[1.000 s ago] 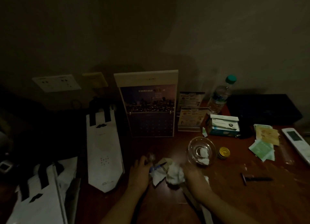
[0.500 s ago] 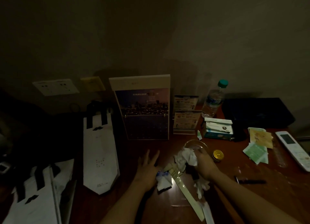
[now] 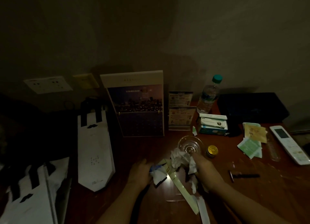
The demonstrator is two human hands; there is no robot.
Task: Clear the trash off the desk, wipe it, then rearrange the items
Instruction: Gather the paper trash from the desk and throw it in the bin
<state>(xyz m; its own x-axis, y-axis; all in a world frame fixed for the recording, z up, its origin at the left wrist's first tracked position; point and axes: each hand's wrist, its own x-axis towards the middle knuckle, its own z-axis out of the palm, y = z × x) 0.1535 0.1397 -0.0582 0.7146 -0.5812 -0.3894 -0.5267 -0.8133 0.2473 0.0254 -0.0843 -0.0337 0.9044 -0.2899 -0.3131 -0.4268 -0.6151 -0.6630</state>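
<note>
Near the front edge of the dark red wooden desk [image 3: 268, 198], the left hand [image 3: 140, 172] curls round a blue and white paper scrap [image 3: 158, 175]. The right hand [image 3: 207, 172] squeezes crumpled white tissue [image 3: 176, 158] just beside the round clear glass bowl [image 3: 189, 144]. A quick pull could tip it.

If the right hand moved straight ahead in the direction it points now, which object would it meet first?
Most likely the glass bowl, which sits directly beyond the right hand and the crumpled tissue it grips. The dim picture hides whether they already touch.
</note>
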